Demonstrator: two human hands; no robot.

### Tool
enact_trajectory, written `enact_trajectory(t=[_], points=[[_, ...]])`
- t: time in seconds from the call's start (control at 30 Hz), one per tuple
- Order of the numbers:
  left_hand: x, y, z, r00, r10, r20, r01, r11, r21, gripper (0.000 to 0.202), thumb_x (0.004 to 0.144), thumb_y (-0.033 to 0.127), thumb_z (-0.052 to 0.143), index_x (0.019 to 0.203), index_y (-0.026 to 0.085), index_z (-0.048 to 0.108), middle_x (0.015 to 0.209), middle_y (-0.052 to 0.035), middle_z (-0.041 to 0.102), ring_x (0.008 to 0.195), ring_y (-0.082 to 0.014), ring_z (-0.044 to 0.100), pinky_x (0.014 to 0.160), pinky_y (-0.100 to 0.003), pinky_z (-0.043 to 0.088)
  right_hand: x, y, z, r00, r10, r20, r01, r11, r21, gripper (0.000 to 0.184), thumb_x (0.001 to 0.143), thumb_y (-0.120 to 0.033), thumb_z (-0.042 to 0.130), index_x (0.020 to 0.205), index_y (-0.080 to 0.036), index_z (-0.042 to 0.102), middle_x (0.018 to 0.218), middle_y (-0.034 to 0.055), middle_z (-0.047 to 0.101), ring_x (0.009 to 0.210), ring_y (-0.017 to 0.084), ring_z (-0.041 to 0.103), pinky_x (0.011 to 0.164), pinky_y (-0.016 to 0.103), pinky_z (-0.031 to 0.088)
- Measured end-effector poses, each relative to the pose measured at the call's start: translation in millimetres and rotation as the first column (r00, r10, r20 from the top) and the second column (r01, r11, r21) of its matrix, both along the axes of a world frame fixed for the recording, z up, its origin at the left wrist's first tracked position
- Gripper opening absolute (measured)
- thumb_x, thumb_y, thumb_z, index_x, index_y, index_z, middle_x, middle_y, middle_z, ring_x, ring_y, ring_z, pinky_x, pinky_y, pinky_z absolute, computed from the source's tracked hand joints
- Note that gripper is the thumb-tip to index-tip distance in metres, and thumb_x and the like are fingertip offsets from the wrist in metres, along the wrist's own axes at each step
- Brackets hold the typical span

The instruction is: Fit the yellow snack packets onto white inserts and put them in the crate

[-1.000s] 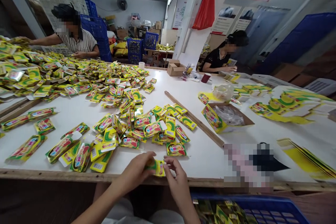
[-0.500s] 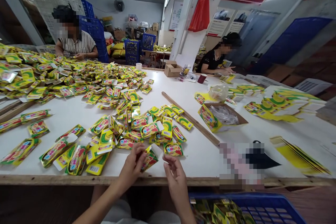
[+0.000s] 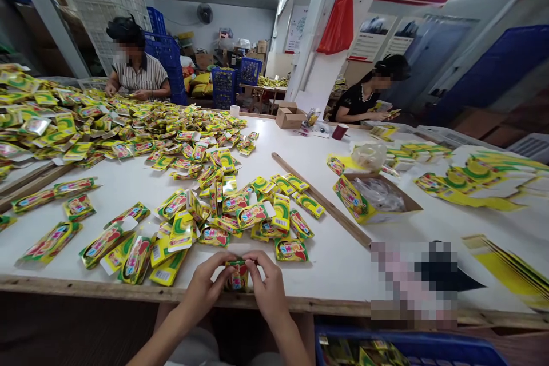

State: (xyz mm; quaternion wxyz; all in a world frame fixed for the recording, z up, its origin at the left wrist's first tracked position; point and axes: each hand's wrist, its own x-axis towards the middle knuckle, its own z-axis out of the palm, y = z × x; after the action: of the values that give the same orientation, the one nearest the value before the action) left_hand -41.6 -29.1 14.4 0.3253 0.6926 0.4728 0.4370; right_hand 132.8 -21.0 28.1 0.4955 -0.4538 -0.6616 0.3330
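Between my two hands, at the table's near edge, is a small yellow-green printed carton [image 3: 237, 278] with a white flap at its far end. My left hand [image 3: 209, 281] pinches its left side with thumb and fingers. On the other side my right hand [image 3: 265, 285] is closed on its upper right corner. Just beyond lies a loose heap of similar small cartons [image 3: 253, 214], some with flaps standing out. More cartons [image 3: 137, 260] lie to the left of my left hand.
A wooden strip [image 3: 321, 197] crosses the table right of the heap. Beyond it stands an open box [image 3: 364, 206] holding clear plastic. A blue basket [image 3: 412, 343] with cartons sits below the edge. A large carton pile [image 3: 107, 120] covers the far left. Two people sit across the table.
My right hand has closed onto the carton, which was in my left hand alone. Both hands have come together, and the carton has turned more upright. The view has shifted slightly left.
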Motion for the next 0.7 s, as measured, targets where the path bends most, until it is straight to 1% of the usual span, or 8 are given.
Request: enact_trajectory(t=[0.1,0.17,0.23,0.3,0.37,0.47,0.6,0.7], points=[[3,1,-1.7,0.997,0.054,0.049,-0.056,0.998,0.035,0.017,0.089,0.024,0.055,0.101,0.024,0.067,0.108,-0.0075,0.07,0.108,-0.0247,0.063,0.093,-0.038,0.05,-4,2,0.0,1.0,-0.022,-0.02,0.022,1.0,0.016,0.013,0.089,-0.023,0.055,0.09,-0.022,0.068,0.092,0.0045,0.07,0.089,0.019,0.065,0.079,0.027,0.05],[8,2,-6.4,0.983,0.112,0.149,-0.116,0.993,0.021,0.021,0.088,0.023,0.056,0.108,0.024,0.063,0.109,-0.0073,0.069,0.106,-0.0237,0.064,0.09,-0.037,0.052,-6,1,-2.7,0.996,-0.058,-0.064,0.059,0.998,-0.002,0.018,0.088,-0.022,0.057,0.104,-0.022,0.065,0.095,0.0048,0.07,0.088,0.019,0.066,0.077,0.027,0.052],[12,1,-10.1,0.96,0.153,0.235,-0.157,0.988,-0.003,0.03,0.089,0.022,0.055,0.118,0.025,0.055,0.11,-0.0076,0.068,0.102,-0.022,0.066,0.086,-0.036,0.054,-6,1,-5.2,0.994,-0.068,-0.082,0.067,0.998,-0.007,0.023,0.088,-0.021,0.057,0.11,-0.023,0.063,0.097,0.0047,0.07,0.087,0.018,0.066,0.076,0.027,0.052],[14,0,-10.2,0.961,0.137,0.24,-0.145,0.989,0.013,0.027,0.089,0.021,0.054,0.116,0.024,0.056,0.111,-0.0075,0.068,0.103,-0.0215,0.065,0.088,-0.035,0.053,-5,0,-5.9,0.998,-0.033,-0.061,0.034,0.999,0.018,0.018,0.089,-0.018,0.054,0.102,-0.023,0.066,0.096,0.0045,0.07,0.09,0.018,0.066,0.08,0.027,0.051],[12,-1,-6.5,0.977,0.074,0.198,-0.086,0.995,0.053,0.019,0.09,0.02,0.053,0.106,0.024,0.062,0.111,-0.0071,0.068,0.105,-0.0215,0.063,0.092,-0.036,0.05,-3,-2,-5.0,1.0,0.005,-0.03,-0.003,0.999,0.054,0.016,0.088,-0.016,0.055,0.094,-0.023,0.068,0.097,0.0046,0.069,0.095,0.019,0.065,0.084,0.029,0.05],[10,-3,0.9,0.985,0.018,0.17,-0.029,0.997,0.067,0.014,0.089,0.021,0.055,0.099,0.024,0.065,0.11,-0.0063,0.068,0.107,-0.0212,0.062,0.094,-0.036,0.048,-2,-5,-3.1,1.0,0.025,-0.002,-0.025,0.998,0.062,0.016,0.085,-0.017,0.059,0.096,-0.023,0.068,0.105,0.0057,0.068,0.101,0.021,0.063,0.089,0.031,0.049],[11,-5,5.1,0.982,0.065,0.18,-0.07,0.997,0.023,0.014,0.089,0.024,0.056,0.099,0.023,0.066,0.106,-0.0064,0.069,0.104,-0.0214,0.062,0.094,-0.037,0.047,-5,-8,-2.8,1.0,-0.019,-0.001,0.019,0.999,0.035,0.011,0.086,-0.019,0.06,0.093,-0.023,0.068,0.101,0.0053,0.069,0.098,0.02,0.063,0.087,0.03,0.049],[14,-4,6.3,0.973,0.132,0.19,-0.128,0.991,-0.032,0.015,0.088,0.027,0.058,0.099,0.021,0.066,0.101,-0.0067,0.07,0.098,-0.0219,0.063,0.089,-0.035,0.048,-9,-5,-2.8,0.998,-0.057,-0.011,0.057,0.998,0.016,0.009,0.087,-0.021,0.059,0.092,-0.021,0.066,0.091,0.0039,0.069,0.088,0.018,0.064,0.079,0.027,0.05]])
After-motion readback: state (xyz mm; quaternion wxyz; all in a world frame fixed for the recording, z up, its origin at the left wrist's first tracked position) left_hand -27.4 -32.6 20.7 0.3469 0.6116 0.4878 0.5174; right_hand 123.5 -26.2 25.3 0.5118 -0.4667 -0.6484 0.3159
